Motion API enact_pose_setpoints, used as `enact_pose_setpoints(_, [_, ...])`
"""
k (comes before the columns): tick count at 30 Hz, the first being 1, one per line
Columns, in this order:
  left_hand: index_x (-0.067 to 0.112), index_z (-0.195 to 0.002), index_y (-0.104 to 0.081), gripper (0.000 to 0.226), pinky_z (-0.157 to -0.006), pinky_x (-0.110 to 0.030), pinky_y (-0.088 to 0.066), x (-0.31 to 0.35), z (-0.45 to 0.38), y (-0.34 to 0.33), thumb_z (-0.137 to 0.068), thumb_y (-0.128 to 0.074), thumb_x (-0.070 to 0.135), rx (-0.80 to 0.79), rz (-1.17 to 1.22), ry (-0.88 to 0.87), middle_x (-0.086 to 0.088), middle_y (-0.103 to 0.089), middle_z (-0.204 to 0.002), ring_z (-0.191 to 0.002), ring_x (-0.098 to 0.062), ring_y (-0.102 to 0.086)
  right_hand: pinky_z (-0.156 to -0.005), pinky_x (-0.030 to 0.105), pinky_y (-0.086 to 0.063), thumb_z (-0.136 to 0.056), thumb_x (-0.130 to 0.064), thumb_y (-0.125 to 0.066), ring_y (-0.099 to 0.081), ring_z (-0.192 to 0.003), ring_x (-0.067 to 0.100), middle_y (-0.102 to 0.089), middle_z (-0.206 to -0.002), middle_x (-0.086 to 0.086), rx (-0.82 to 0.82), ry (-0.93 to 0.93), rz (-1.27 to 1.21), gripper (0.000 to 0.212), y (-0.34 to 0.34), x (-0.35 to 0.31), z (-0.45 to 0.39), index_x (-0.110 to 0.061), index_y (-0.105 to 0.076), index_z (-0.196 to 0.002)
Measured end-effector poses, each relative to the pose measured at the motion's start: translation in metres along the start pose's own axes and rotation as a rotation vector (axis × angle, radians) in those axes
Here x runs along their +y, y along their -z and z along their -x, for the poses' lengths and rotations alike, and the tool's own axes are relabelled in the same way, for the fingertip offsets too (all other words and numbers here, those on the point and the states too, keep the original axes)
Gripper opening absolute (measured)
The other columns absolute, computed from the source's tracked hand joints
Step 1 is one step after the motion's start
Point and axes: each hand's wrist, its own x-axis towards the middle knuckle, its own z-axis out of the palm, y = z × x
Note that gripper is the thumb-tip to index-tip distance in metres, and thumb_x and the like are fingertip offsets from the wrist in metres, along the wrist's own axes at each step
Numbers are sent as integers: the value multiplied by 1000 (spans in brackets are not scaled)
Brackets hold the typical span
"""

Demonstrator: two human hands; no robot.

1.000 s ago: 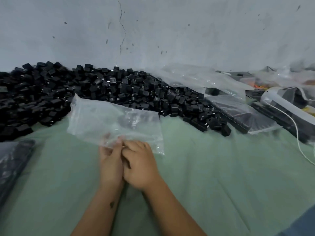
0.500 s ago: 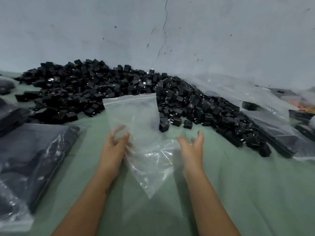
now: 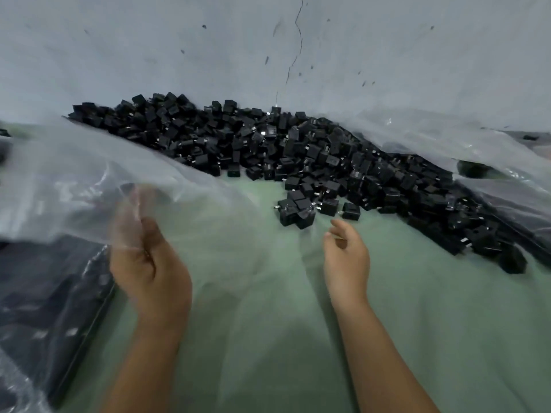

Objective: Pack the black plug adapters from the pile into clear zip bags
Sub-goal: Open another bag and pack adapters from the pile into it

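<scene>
Pinching clear zip bag (image 3: 89, 180): left hand (image 3: 149, 263) | right hand (image 3: 346, 257) hung loose, empty, near pile edge (image 3: 298, 216) | bare green bench (image 3: 298, 323) between forearms

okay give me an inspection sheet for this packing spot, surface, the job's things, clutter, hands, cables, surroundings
Surface: green cloth, wrinkled.
Job's things: pile of black plug adapters along the wall, a few loose ones nearer the hands; clear zip bag lifted up, blurred, no adapters seen in it.
Clutter: filled bags of dark items at left; loose clear plastic over the pile's right end.
Hands: left hand grips the clear zip bag; right hand holds nothing, fingers loosely curled, short of the loose ones.
Cables: nothing seen.
Surroundings: pale wall with a crack and dark specks.
</scene>
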Motion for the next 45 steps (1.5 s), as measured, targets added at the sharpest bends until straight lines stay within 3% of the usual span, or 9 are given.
enact_pose_setpoints(4, [21,-127,-65,48,-105,-36,-36,-4,4,4,-105,-32,47,-254,-266,-288,-12,-55,-135,-119,-31,-50,-76,22,-36,-89,-18,-54,-51,-88,4,-49,-115,-6,-140,97,339,51,-4,3,2,-30,-45,-137])
enact_pose_setpoints(7, [21,-104,-77,42,-97,-31,-40,-14,11,1,-94,-42,1,-602,-321,-566,-11,-65,-118,-104,-31,-55,-72,23,-35,-88,-13,-55,-56,-103,28,-53,-102,6,-196,99,441,31,-8,-5,-11,-15,-55,-119])
enact_pose_setpoints(10, [21,-101,-79,49,-103,-40,-37,-25,11,-4,-69,-47,1,-987,-544,-286,-5,-68,-122,-113,-32,-59,-101,33,-38,-89,-17,-55,-38,-132,31,-37,-146,8,-287,85,549,70,-12,-10,-27,-31,-23,-149])
enact_pose_setpoints(14, [9,-96,-77,60,-104,-39,-41,-34,6,5,-57,-32,3,-666,-518,-32,-13,-66,-124,-116,-33,-58,-101,36,-25,-88,-38,-57,-34,-131,23,-41,-146,-4,-321,298,695,70,-19,2,-25,-37,-21,-149])
enact_pose_setpoints(21, [16,-114,-63,56,-90,-30,-43,-31,5,10,-74,-37,-14,-110,-158,-176,0,-58,-112,-104,-27,-55,-71,30,-45,-76,-23,-72,-54,-88,17,-53,-88,-12,-182,208,374,30,-17,7,-25,-28,-44,-86])
enact_pose_setpoints(25, [37,-126,-45,42,-88,-29,-41,-16,20,2,-91,-48,13,-372,27,-178,11,-52,-114,-101,-13,-53,-63,8,-39,-75,-10,-67,-54,-84,-6,-52,-103,-16,-187,204,231,44,-13,2,-24,-35,-47,-105])
enact_pose_setpoints(30, [36,-133,-41,63,-91,-30,-33,-10,46,-15,-81,-43,70,-1046,-581,-139,15,-47,-104,-104,-11,-44,-62,0,-38,-79,0,-58,-51,-71,-11,-51,-104,-7,-186,200,55,42,-9,-1,-18,-36,-61,-100])
enact_pose_setpoints(36, [29,-82,-59,10,-80,-31,-37,-19,29,-8,-91,-62,25,-1006,-521,-81,14,-55,-82,-89,-17,-51,-56,9,-41,-89,-16,-52,-54,-66,10,-61,-85,-10,-142,87,-160,21,-8,-7,-8,-32,-61,-99])
enact_pose_setpoints(45, [22,-100,-52,13,-72,-38,-39,-17,36,-14,-91,-61,26,-990,-547,-105,6,-53,-84,-86,-21,-48,-73,9,-41,-88,-26,-50,-56,-89,3,-58,-100,-8,-191,312,-248,15,-40,-24,57,-35,-57,-98])
